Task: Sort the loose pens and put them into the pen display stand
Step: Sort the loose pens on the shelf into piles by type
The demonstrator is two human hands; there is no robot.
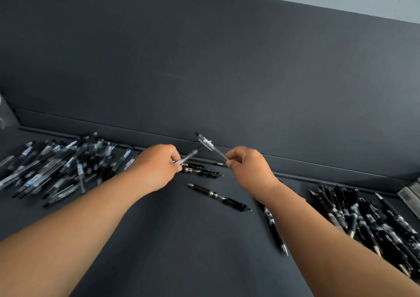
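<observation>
- Hands: left hand pinches clear pen; right hand pinches second clear pen, both held between the hands.
- Step, judged: sorting by type; display stand not identifiable.
- Next move, judged: carry both to clear-pen pile left of left hand, release without scattering.

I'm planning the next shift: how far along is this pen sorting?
Done: a heap of clear-barrelled pens lies at the left of the dark table, a heap of black pens at the right. In hand: the left hand pinches a clear pen, the right hand a clear clipped pen. Left: a few loose black pens in the middle, and no pen is seen in a display stand yet.
</observation>
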